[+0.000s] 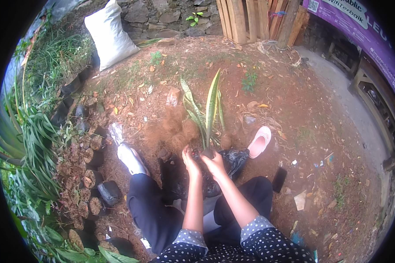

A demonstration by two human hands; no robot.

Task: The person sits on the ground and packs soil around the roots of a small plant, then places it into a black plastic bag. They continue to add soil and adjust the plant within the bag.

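My right hand (214, 163) is at the base of a snake plant (211, 110) with yellow-edged upright leaves, its fingers around a dark clump (209, 153) at the bottom of the leaves. Just left of it, my left hand (191, 163) is raised with its palm turned towards the plant; nothing shows in it. Black plastic sheeting or a bag (175, 179) lies under and around both hands, between my legs. Brown coconut-like fibre (172, 130) is heaped beyond my left hand. Further leaves of the plant lean to the left.
Black planting bags (109, 193) line the left side beside grassy plants. A white sack (111, 36) leans near the stone wall (164, 16). A dark phone-like object (279, 179) lies right of my knee. Wooden slats (247, 19) and a purple banner (358, 29) are at the far right.
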